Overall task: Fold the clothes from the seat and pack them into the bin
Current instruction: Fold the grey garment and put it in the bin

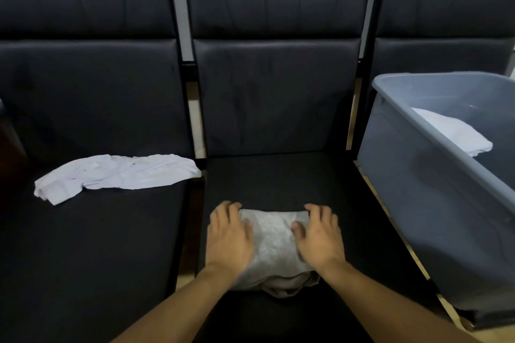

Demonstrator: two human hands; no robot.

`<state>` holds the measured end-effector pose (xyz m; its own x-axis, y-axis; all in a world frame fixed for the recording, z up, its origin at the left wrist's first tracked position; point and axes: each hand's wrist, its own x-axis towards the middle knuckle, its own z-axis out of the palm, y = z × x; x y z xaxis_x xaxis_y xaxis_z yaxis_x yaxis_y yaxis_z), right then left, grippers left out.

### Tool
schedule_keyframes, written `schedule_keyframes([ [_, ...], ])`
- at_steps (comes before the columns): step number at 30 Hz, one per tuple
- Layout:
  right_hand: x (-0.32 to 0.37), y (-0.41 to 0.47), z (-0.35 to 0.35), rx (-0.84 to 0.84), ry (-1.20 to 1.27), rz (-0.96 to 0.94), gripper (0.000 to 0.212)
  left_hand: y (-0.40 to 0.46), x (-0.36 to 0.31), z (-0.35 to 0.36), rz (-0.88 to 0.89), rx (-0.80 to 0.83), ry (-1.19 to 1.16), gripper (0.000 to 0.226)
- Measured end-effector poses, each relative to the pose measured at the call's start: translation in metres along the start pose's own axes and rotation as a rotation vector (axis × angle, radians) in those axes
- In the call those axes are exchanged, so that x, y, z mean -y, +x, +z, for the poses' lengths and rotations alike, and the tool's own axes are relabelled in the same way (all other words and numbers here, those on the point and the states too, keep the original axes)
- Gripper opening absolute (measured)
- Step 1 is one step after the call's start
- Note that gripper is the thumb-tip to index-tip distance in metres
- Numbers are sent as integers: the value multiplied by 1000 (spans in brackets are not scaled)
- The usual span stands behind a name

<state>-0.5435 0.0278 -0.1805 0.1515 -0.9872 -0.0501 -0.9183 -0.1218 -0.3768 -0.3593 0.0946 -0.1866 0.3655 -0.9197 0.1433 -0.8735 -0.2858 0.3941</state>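
No text, label, brand, number or sign can be read anywhere in the view.
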Motion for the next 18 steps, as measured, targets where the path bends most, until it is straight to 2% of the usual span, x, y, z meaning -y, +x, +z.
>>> schedule_keyframes([
  [2, 4, -4, 4, 7, 10, -247, 54, -6, -9, 8, 192, 42, -5, 60],
  [5, 4, -13, 21, 247, -102, -478, 68, -20, -7, 35, 347, 172, 93, 61],
  [7, -1, -17, 33, 296, -161, -474, 71, -27, 3, 49, 350, 276, 198, 68],
  [10, -3, -16, 37, 310, -177, -451, 80, -27, 12, 54, 345, 335, 234, 65],
  [12, -2, -15, 35, 329, -213, -451, 72, -26, 12, 50, 358, 344, 219, 69],
  [14, 1, -15, 33, 347, -247, -436, 60, -25, 11, 46, 398, 331, 226, 83],
  [15, 2, -15, 32, 364, -247, -425, 57, -25, 10, 44, 388, 374, 227, 89],
  [16, 2, -15, 31, 383, -226, -415, 56, -23, 8, 40, 368, 411, 216, 90],
  [18, 3, -13, 26, 411, -106, -387, 58, -19, 4, 32, 299, 455, 136, 76],
])
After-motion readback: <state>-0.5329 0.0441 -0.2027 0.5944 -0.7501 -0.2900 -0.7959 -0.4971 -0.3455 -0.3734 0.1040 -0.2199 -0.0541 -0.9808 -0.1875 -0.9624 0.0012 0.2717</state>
